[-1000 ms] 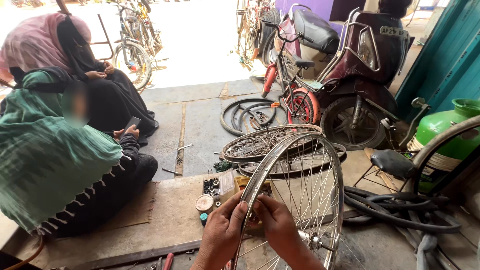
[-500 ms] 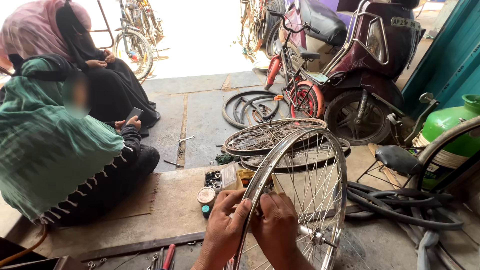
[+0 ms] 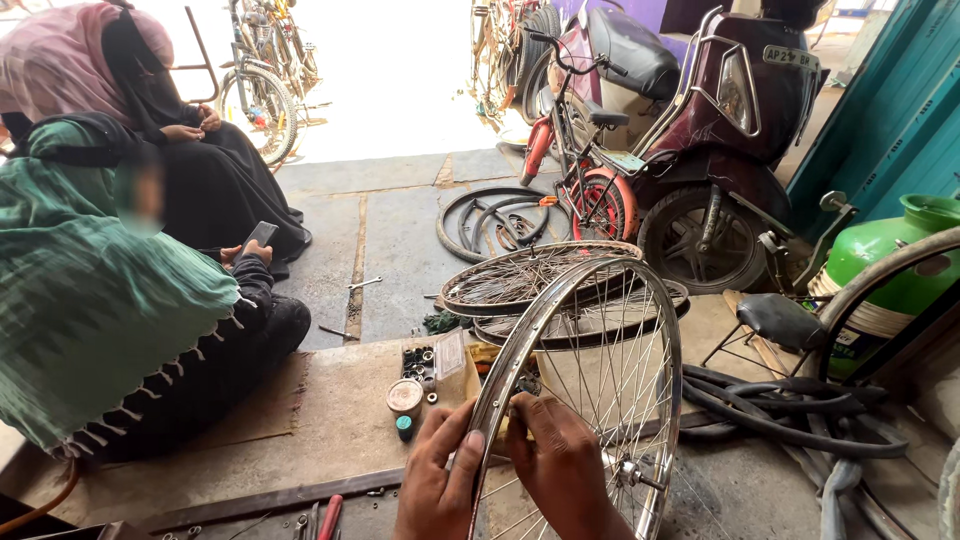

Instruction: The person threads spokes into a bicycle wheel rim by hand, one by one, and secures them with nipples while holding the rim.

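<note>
My left hand [image 3: 440,480] and right hand [image 3: 560,470] both grip the rim [image 3: 600,290], which stands upright between them, arching up and away.

Wheel rim [image 3: 560,330] bottom cut off

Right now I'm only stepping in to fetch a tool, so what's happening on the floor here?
A person holds an upright spoked bicycle rim with both hands: the left hand grips its near edge, the right hand is at the spokes beside it. Two more spoked wheels lie flat behind it. A seated person in a green shawl holds a phone to the left.
</note>
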